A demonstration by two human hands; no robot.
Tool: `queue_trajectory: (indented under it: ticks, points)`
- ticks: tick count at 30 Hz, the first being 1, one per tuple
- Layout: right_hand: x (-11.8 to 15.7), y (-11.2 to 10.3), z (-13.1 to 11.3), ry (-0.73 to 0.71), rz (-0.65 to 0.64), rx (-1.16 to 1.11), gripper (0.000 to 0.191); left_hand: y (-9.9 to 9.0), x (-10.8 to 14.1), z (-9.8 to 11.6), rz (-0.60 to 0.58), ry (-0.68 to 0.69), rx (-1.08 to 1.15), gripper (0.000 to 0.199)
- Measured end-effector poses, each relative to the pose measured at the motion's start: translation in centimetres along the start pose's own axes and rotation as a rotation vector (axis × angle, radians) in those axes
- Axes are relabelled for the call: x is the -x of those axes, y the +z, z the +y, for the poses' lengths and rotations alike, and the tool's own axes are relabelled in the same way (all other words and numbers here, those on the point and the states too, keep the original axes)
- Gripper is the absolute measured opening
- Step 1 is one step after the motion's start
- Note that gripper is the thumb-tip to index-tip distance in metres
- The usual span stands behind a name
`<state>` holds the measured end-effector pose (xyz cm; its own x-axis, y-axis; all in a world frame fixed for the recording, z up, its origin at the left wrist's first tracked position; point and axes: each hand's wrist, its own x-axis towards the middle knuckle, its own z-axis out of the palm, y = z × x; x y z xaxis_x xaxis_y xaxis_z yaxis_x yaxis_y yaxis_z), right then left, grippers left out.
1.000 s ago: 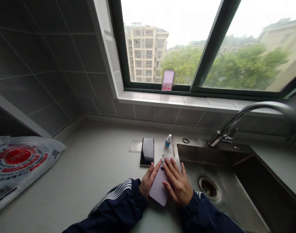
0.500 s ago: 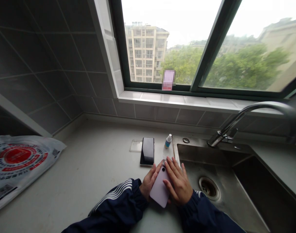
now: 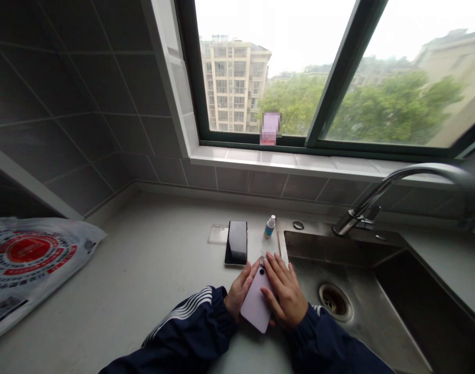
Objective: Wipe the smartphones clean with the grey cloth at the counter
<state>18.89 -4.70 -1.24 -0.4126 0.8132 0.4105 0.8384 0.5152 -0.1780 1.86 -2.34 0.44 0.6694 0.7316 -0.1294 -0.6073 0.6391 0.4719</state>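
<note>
Lilac phone (image 3: 255,306): near counter (image 3: 163,265), left of sink (image 3: 327,250) | left hand (image 3: 234,297) grasping left edge; right hand (image 3: 290,300) over right side, clasp unclear | risk: left grip loosens, phone slides sinkward

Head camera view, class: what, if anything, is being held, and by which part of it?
The flat, rounded lilac phone: the left hand holds its left long edge, and the right hand covers its right edge, thumb on the back.

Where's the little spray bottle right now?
In the head view, the small bottle stands on the counter, between the dark-screened phone on its left and the sink on its right.
</note>
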Motion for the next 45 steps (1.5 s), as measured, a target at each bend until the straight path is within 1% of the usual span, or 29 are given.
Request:
queue_trajectory:
  ticks: [4, 7, 15, 23, 31, 35, 40, 45]
  points:
    - [-0.06, -0.06, -0.18, 0.009, 0.002, -0.008, 0.064, 0.03, 0.03, 0.00, 0.027, 0.009, -0.007, 0.060]
    - [-0.08, -0.06, -0.21, 0.015, 0.011, -0.012, 0.064, -0.09, -0.03, -0.06, 0.027, 0.025, -0.012, 0.060]
    - [-0.02, 0.05, -0.11, 0.009, -0.002, -0.016, 0.063, -0.40, 0.00, -0.16, 0.047, -0.002, -0.003, 0.061]
    - [-0.03, 0.10, -0.26, 0.015, 0.014, -0.028, 0.064, -0.05, 0.06, -0.06, 0.075, -0.023, -0.010, 0.062]
    - [0.05, 0.21, -0.07, 0.005, 0.001, -0.019, 0.064, -0.24, 0.02, -0.17, 0.042, -0.011, 0.001, 0.061]
    - [0.08, 0.28, 0.02, 0.004, -0.006, -0.012, 0.064, -0.24, -0.02, -0.15, 0.077, -0.006, -0.003, 0.060]
    - [0.06, 0.25, -0.08, 0.009, -0.007, -0.017, 0.063, -0.52, -0.05, -0.22, 0.059, -0.006, 0.004, 0.062]
    - [0.09, 0.24, -0.13, 0.019, -0.017, -0.024, 0.062, -0.86, -0.13, -0.38, 0.080, 0.006, -0.015, 0.062]
